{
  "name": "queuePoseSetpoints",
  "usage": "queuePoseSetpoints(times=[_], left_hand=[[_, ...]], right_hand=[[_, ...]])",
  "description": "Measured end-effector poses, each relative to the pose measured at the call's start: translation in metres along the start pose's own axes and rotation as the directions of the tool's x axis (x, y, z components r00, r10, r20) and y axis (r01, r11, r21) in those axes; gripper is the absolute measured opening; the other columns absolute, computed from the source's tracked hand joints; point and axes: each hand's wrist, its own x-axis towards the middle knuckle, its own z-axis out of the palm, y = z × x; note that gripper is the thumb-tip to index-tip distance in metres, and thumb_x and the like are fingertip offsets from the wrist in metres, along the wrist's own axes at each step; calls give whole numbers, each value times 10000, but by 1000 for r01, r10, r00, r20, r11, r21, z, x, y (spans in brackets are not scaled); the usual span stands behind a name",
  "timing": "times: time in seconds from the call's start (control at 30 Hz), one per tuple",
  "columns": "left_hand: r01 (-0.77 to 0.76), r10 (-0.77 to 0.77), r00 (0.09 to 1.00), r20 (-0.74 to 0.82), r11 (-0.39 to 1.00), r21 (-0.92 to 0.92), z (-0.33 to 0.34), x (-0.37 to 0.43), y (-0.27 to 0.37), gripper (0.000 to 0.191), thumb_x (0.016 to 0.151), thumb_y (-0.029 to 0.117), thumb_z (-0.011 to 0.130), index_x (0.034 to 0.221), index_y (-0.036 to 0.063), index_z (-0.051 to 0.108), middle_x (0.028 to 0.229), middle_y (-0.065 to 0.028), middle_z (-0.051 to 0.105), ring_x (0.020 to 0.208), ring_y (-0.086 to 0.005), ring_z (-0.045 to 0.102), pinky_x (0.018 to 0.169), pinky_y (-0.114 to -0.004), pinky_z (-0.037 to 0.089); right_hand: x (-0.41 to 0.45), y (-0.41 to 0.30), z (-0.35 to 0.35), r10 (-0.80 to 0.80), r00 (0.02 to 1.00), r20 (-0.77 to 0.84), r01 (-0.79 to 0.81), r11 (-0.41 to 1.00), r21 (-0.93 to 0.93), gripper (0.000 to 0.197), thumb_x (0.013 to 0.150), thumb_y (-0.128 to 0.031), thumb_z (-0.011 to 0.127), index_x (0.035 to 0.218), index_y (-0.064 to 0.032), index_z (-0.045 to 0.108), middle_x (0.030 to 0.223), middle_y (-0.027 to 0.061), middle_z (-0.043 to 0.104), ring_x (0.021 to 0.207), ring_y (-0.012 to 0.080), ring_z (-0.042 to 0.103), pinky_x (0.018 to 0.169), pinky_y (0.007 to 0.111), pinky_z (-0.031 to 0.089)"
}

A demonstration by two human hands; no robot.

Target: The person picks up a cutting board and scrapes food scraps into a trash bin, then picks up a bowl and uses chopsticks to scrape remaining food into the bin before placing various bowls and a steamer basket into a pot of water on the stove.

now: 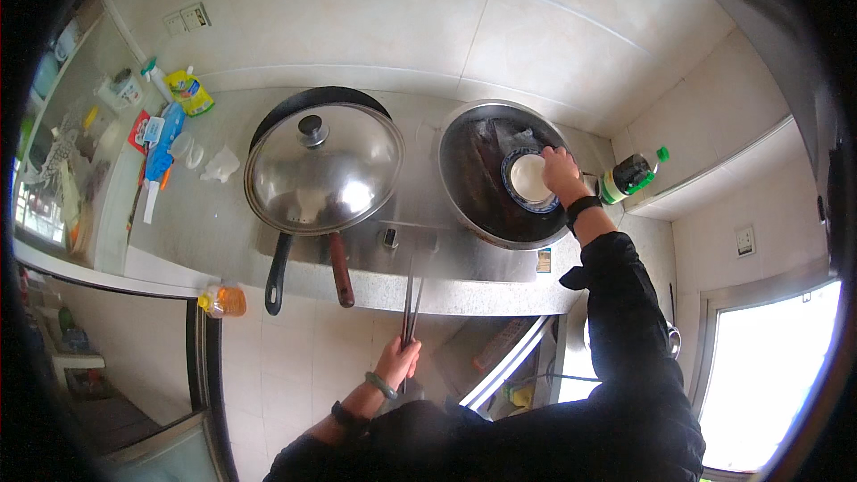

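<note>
My left hand (396, 360) grips a pair of long, thin chopsticks (415, 294), held in front of the counter edge with their tips away from me. With my right hand (560, 171) I hold the right rim of a blue-and-white bowl (529, 179). The bowl is over the inside of a large, wide metal pan (482, 217) at the right of the stove; whether it touches the pan is unclear. Its inside looks white, and what it contains cannot be told. Dark wet-looking patches and some lighter pieces show on the pan's inner surface.
Left of the pan, a domed steel lid (321, 181) with a black knob covers a frying pan (321, 95); a black handle and a red-brown one project past the counter edge. A green-capped bottle (626, 177) stands right. Cleaning supplies (191, 92) and a crumpled tissue (221, 165) lie left.
</note>
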Motion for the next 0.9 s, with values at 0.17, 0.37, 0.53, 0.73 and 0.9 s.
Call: queuePoseSetpoints(times=[0.17, 0.37, 0.53, 0.73, 0.9], left_hand=[[11, -12, 1000, -22, 1000, -28, -2, 1, 5, 139, 853, 165, 520, 840, 66, 424, 572, -1, 435, 389, -72, 397, 342, -218, 322], [-6, 6, 1000, -1, 999, -45, -5, 7, 5, 143, 859, 171, 527, 839, 78, 420, 578, 4, 433, 387, -72, 391, 341, -214, 320], [-20, 21, 1000, 13, 998, -66, -6, 9, 4, 149, 861, 179, 531, 837, 83, 420, 586, 3, 443, 381, -69, 395, 341, -209, 317], [-21, 22, 999, 49, 1000, -17, -4, 6, 6, 117, 867, 180, 523, 880, 105, 435, 592, 15, 429, 421, -64, 392, 365, -208, 320], [-2, 4, 996, 90, 1000, -21, 4, 3, 12, 152, 856, 187, 536, 875, 77, 432, 590, 6, 444, 390, -70, 400, 351, -218, 324]], right_hand=[[18, -13, 3, -19, 997, 69, 9, 989, 146, 322, 735, -146, 556, 1010, -24, 439, 1029, 213, 554, 936, 382, 549, 790, 459, 443], [24, 29, 27, -87, 987, 134, 59, 979, 196, 359, 633, -162, 605, 939, 22, 568, 888, 224, 608, 910, 343, 578, 755, 430, 464], [16, 35, 7, -133, 969, 209, 49, 930, 364, 370, 637, -224, 565, 911, 20, 611, 927, 231, 600, 909, 353, 568, 759, 406, 462], [-8, -1, -52, -38, 999, -31, 39, 999, 25, 295, 745, -197, 516, 1025, -111, 553, 880, 160, 620, 849, 316, 594, 718, 418, 475], [-24, -9, -96, -200, 941, -275, 156, 972, -174, 151, 793, -135, 483, 941, -139, 513, 864, 83, 619, 875, 261, 581, 712, 384, 470]])
